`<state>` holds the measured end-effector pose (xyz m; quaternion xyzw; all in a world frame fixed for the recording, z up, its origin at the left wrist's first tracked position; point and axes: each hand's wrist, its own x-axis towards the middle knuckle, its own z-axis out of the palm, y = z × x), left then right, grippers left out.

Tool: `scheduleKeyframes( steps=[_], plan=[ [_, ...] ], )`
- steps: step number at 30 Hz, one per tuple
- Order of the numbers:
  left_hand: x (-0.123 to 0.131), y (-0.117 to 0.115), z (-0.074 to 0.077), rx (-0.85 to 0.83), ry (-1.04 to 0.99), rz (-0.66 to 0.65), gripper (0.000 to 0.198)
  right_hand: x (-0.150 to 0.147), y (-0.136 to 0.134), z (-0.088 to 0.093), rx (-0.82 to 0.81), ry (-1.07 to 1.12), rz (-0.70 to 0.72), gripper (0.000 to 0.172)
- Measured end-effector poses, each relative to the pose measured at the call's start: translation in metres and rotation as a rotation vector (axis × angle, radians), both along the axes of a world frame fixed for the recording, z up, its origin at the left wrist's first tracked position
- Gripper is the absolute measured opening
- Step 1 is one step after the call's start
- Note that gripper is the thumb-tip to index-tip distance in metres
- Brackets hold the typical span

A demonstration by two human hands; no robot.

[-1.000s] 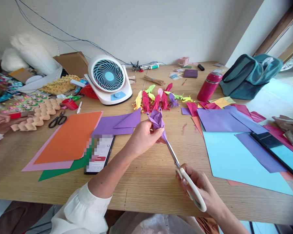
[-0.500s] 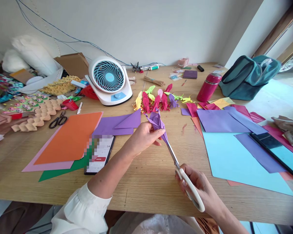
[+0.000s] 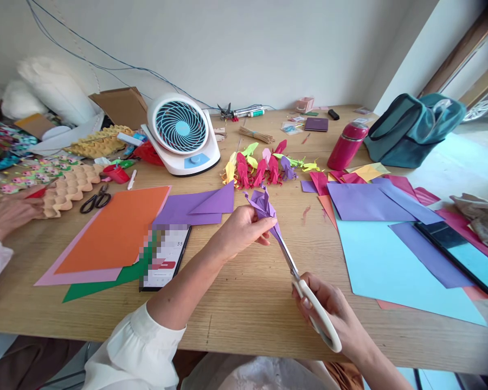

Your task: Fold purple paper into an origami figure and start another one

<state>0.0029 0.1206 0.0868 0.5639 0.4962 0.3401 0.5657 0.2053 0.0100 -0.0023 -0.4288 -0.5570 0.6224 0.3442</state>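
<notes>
In the head view, the purple folded paper (image 3: 261,205) is at the centre of the frame, its lower end pinched between the thumb and fingers of the left hand (image 3: 246,228). Right of bottom centre, the right hand (image 3: 329,304) is closed round the handles of the white scissors (image 3: 319,315), whose blades reach the paper's lower end. The paper should be very light, crisp along its folds yet easily crushed; the layered base seems the safest hold, not the thin upper points.

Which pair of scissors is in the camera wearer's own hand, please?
The white-handled scissors in the right hand, blades at the purple origami; the black-handled scissors lie on the table beside the orange paper.
</notes>
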Motion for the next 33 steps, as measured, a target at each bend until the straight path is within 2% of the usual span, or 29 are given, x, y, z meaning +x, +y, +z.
scheduleKeyframes(
  steps=[9,17,26,29,33],
  plan=[
    [-0.0004,-0.0006,-0.0008,0.024,0.014,-0.041,0.017,-0.0017,0.0,0.0005,-0.016,0.003,0.001,0.049],
    [0.0005,-0.0025,-0.0062,0.025,-0.036,-0.048,0.02,-0.0035,0.0015,0.0026,0.034,-0.016,-0.027,0.047],
    [-0.0078,0.0017,-0.0004,-0.015,-0.099,-0.124,0.041,-0.0007,0.0006,-0.0018,0.009,0.017,-0.04,0.047],
    [-0.0087,0.0035,-0.0008,-0.004,-0.113,-0.091,0.044,0.0,-0.0002,-0.0016,0.023,0.003,-0.041,0.048],
    [-0.0064,0.0048,-0.0042,0.0,-0.103,-0.036,0.037,0.0001,-0.0001,-0.0009,0.007,0.012,-0.025,0.046]
  ],
)
